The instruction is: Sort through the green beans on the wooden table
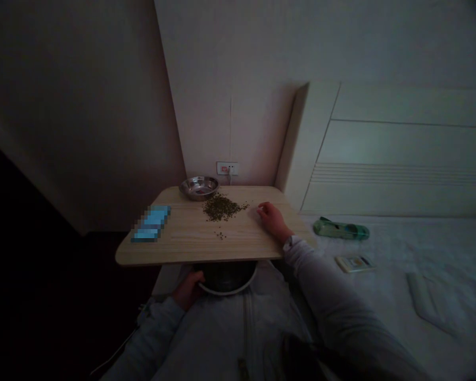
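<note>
A heap of small dark green beans (220, 207) lies on the light wooden table top (190, 243). My right hand (270, 218) rests on the table just right of the heap, its fingers curled loosely towards the scattered beans. Whether it holds any is too small to tell. Below the table's front edge, my left hand (189, 289) grips the rim of a metal bowl (226, 278) held on my lap; the table hides most of that bowl. An empty steel bowl (199, 187) stands at the back of the table.
A blurred blue phone (151, 224) lies on the table's left side. A wall socket (227, 169) sits behind the table. On the bed to the right lie a green bottle (340, 229), a small card-like packet (354, 263) and a pale remote-like object (420, 293).
</note>
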`<state>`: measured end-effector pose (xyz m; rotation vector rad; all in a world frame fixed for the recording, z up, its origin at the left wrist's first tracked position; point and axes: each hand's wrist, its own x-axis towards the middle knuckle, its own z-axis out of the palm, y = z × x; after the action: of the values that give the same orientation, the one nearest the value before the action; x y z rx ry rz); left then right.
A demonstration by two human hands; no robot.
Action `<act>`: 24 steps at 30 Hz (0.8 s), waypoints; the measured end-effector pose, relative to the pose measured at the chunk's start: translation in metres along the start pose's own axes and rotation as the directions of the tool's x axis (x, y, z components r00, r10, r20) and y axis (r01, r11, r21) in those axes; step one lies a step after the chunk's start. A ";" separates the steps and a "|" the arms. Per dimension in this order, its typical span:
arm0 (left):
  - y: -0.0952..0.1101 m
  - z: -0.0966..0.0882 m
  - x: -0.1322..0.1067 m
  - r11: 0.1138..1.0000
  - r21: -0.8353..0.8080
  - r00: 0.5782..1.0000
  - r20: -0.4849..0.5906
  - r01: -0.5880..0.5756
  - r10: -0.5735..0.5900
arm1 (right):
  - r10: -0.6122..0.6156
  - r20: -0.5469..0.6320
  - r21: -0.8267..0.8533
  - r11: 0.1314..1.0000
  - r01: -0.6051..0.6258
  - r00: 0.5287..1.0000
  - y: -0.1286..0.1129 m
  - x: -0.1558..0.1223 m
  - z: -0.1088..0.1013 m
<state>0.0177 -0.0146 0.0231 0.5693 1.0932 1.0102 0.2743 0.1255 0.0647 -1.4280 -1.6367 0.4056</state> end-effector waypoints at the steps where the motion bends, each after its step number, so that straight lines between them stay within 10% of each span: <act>1: 0.000 0.000 0.001 1.000 0.012 0.999 0.017 0.026 -0.027 | 0.045 -0.015 0.091 0.995 -0.044 0.999 -0.002 -0.001 0.002; 10: 0.000 0.014 0.006 0.990 0.135 0.999 0.016 -0.033 0.031 | 0.222 0.120 0.367 0.896 -0.252 0.967 -0.044 -0.023 0.038; 24: 0.000 0.012 0.003 0.994 0.091 0.998 -0.016 -0.054 0.055 | -0.081 0.225 0.156 0.987 0.046 0.971 -0.042 -0.040 0.038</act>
<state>0.0296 -0.0110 0.0263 0.6674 1.1498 1.0184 0.2161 0.0884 0.0585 -1.2487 -1.7911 0.6642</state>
